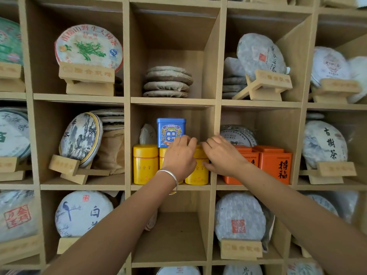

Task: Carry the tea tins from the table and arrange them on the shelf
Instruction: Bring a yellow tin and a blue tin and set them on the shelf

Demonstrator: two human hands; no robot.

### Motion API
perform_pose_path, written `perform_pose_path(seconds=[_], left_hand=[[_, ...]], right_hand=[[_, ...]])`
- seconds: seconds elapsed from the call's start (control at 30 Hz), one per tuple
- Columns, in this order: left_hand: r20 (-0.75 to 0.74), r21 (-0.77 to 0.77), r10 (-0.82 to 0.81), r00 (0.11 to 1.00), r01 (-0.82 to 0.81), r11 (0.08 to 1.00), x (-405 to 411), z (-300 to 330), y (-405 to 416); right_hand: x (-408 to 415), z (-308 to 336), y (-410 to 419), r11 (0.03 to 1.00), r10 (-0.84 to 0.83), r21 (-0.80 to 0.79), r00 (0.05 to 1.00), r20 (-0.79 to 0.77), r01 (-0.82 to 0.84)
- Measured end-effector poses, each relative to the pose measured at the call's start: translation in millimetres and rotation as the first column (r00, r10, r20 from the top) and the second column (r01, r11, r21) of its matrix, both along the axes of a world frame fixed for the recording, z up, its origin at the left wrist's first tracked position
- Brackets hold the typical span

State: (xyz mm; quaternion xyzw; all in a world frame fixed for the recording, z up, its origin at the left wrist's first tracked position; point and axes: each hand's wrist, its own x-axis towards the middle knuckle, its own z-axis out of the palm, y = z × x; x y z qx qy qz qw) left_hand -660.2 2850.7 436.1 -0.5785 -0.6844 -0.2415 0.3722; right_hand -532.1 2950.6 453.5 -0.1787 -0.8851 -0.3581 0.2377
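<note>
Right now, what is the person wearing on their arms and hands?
Both forearms are bare, with no sleeves in view and no gloves. The left hand has a plain, smooth silver bangle around its wrist. The right hand shows no jewellery on its visible side.

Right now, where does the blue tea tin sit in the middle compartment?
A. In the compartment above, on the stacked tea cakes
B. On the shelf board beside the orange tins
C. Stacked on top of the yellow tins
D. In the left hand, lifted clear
C: the blue tea tin rests on the lids of the yellow tins, behind the left hand and the right hand.
</note>
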Motion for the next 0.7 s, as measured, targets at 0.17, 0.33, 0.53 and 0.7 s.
perform_pose_path(seconds=[0.17, 0.33, 0.53, 0.7], left_hand=[[-0.035, 0.051, -0.064, 0.997, 0.066, 0.997, 11.2, 10.3, -3.9], [-0.049, -0.019, -0.137, 0.989, 0.137, 0.99, 28.6, 4.0, -11.0], [-0.005, -0.155, -0.31, 0.951, 0.305, 0.94, 80.3, -36.2, -1.3], [0.086, -0.246, -0.31, 0.947, 0.322, 0.914, 102.3, -86.8, -7.5]], right_hand=[[15.3, 3.0, -15.4, 1.0, 0.027, -0.011, 1.0, -0.017, -0.027], [42.6, -0.9, -34.0, 0.996, -0.081, -0.037, 0.997, -0.021, 0.08], [120.7, -38.4, -62.7, 0.934, -0.323, -0.151, 0.946, 0.026, 0.323], [192.7, -73.7, -88.7, 0.819, -0.499, -0.263, 0.859, 0.115, 0.511]])
